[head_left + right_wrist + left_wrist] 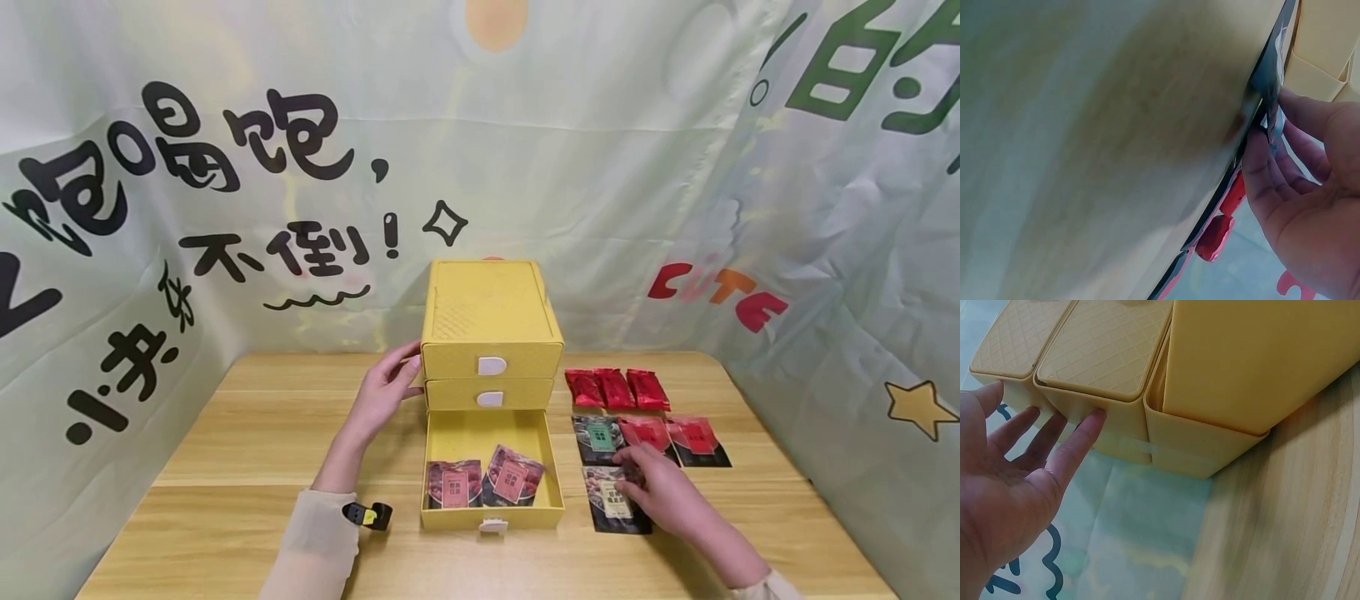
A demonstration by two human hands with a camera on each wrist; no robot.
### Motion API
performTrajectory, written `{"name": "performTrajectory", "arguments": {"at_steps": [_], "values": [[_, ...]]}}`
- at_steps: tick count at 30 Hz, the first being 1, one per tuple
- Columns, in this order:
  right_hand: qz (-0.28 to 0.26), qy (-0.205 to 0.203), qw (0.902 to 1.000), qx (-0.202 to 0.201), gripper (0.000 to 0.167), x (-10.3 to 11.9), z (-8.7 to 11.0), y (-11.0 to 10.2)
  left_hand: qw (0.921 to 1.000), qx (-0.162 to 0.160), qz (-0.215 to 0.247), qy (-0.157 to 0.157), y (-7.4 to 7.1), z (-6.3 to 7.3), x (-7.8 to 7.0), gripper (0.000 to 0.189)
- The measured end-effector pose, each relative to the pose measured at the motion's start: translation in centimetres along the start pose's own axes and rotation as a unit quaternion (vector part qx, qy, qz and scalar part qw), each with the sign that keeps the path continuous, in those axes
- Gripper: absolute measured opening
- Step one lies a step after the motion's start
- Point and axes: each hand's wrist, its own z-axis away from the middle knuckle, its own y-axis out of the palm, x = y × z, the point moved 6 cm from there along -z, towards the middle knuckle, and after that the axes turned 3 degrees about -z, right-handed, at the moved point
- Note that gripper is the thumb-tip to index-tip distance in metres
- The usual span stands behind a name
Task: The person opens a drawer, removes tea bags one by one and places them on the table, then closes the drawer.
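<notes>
Fingertips of my left hand (377,398) touch the left side of a yellow drawer box (487,302). In the left wrist view that hand (1019,478) has its fingers extended against the box's side wall. The bottom drawer (491,518) is pulled out. Inside it lie two pink-labelled sachets, one straight (455,486) and one tilted (512,478). To the right, my right hand (667,492) pinches the upper edge of a black sachet with a cream label (611,510). In the right wrist view the thumb and fingers of that hand (1310,178) close on the sachet's edge.
Above the held sachet lie a green-labelled sachet (597,440) and two red-labelled ones, partly covered (641,432) and in full view (699,440). Three shiny red packets (615,389) lie behind them. A printed cloth (600,192) hangs around the wooden table (247,433).
</notes>
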Motion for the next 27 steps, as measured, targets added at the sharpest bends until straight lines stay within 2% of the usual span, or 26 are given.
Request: {"name": "performTrajectory", "arguments": {"at_steps": [17, 27], "values": [[0.071, -0.007, 0.9967, -0.039, 0.030, 1.0, 0.5, -0.1, 1.0000, 0.000, 0.000, 0.003, 0.0, 0.1, 0.0, 0.047], [0.098, -0.008, 0.9946, -0.035, 0.028, 1.2, 0.7, 0.0, 1.0000, 0.003, 0.004, 0.001, 0.0, 0.0, 0.1, 0.047]]}}
